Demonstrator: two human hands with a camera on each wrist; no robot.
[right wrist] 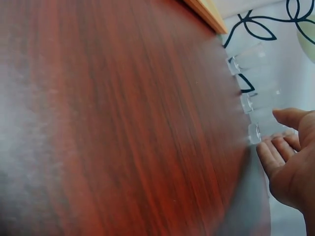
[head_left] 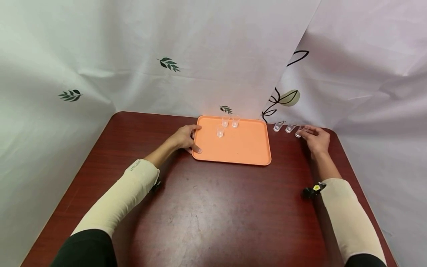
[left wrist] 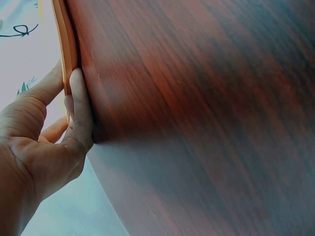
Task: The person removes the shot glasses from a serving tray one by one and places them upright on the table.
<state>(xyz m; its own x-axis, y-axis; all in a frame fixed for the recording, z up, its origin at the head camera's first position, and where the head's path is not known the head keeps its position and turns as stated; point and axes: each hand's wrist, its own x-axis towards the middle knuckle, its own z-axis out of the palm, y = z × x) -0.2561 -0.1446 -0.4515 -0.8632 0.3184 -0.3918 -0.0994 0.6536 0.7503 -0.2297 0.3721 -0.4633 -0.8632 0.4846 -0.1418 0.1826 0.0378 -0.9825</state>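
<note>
At the left end of an orange tray (head_left: 233, 148), my left hand (head_left: 184, 137) grips the rim. The left wrist view also has this hand (left wrist: 47, 132) on the edge of the tray (left wrist: 66, 44). Three small clear cups, one of them nearest the front (head_left: 220, 132), stand on the tray's far left part. Over at the right, my right hand (head_left: 317, 140) holds the rightmost clear cup (head_left: 298, 133) of a row on the table. In the right wrist view that cup (right wrist: 254, 132) sits between the thumb and fingers of the hand (right wrist: 295, 157).
Two more clear cups, one in the middle (head_left: 289, 128) and one nearer the tray (head_left: 277, 127), stand in that row by the far table edge. The dark red wooden table (head_left: 213, 207) meets a pale leaf-printed curtain (head_left: 200, 48) at the back and sides.
</note>
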